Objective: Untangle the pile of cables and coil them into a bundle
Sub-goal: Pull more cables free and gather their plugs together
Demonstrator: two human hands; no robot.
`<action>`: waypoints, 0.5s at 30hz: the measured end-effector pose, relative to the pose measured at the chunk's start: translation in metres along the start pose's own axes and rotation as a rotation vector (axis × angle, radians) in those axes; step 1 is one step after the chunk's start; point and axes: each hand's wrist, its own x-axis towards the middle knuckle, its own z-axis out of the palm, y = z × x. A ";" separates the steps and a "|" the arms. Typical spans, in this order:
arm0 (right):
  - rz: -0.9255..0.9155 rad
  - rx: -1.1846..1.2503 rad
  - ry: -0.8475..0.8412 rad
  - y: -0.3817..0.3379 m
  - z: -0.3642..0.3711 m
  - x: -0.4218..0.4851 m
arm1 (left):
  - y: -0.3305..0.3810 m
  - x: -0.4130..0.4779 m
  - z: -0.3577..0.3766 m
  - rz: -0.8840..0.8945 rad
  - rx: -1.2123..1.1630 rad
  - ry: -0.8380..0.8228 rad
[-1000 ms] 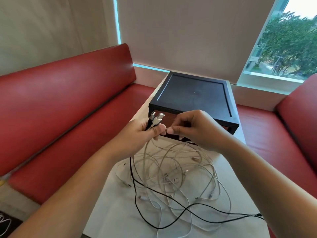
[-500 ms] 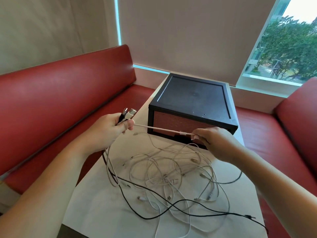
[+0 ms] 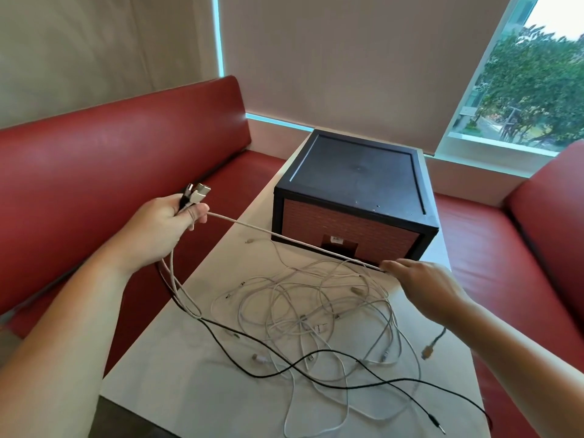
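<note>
One white cable (image 3: 294,242) taut left-to-right, left hand (image 3: 158,230) gripping plugs (image 3: 197,197) (beyond table's (image 3: 177,387) left edge), right hand (image 3: 423,284) pinching it, tangle (image 3: 316,314) on table, red benches (image 3: 126,159).

A pale, rectangular table (image 3: 196,387) carries a black-framed box (image 3: 357,172) with a brick-patterned front at its far end. In front of the box, a loose tangle of white cables (image 3: 316,314) sprawls across the middle, while a black cable (image 3: 404,380) snakes over the near part, its plug (image 3: 437,428) lying near the right-hand corner.
</note>
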 end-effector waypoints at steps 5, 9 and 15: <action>-0.001 0.011 -0.029 0.004 0.005 -0.001 | -0.012 0.005 0.006 -0.047 0.012 -0.007; -0.036 0.049 -0.077 0.008 0.007 -0.004 | -0.024 0.007 0.006 -0.066 0.028 -0.010; -0.012 0.039 -0.276 0.003 0.006 0.002 | -0.041 0.013 0.013 -0.117 0.091 -0.005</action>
